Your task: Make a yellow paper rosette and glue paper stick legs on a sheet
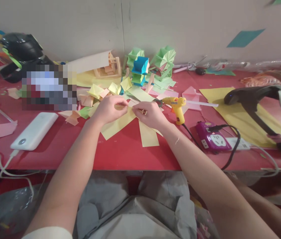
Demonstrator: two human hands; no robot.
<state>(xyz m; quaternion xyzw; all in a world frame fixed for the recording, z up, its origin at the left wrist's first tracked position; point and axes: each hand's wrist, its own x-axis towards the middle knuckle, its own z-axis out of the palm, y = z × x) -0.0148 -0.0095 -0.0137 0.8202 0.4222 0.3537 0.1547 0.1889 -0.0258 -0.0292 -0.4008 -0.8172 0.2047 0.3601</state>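
Head view: our left hand (109,109) and right hand (150,116) pinch yellow paper strips (120,123) between fingertips, just left of the yellow glue gun (177,108), on the red table (125,149).

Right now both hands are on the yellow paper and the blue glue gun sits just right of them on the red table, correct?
Not quite: the glue gun is yellow, not blue. The head view shows it. The rest holds: the left hand and right hand are both on the yellow paper, and the gun sits just right of them on the red table.
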